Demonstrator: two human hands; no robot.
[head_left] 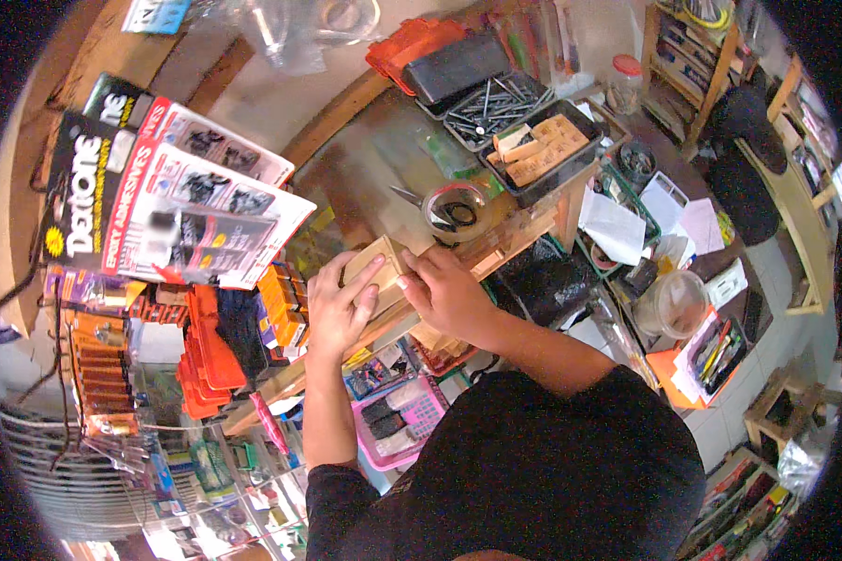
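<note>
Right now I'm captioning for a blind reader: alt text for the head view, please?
Seen from above, a person's left hand and right hand rest together on a small wooden box at a crowded shop counter. Beyond lie a tape roll, a black tray of nails and carded adhesive packs.

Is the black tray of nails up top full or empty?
Partly full: loose nails cover the floor of the black tray, with its rim showing above them.

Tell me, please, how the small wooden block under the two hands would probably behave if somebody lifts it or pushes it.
The wooden block looks stiff: its straight edges keep shape under the left hand and right hand. It is probably light for its size, being pale bare wood. With flat faces, it should slide rather than roll when pushed.
</note>
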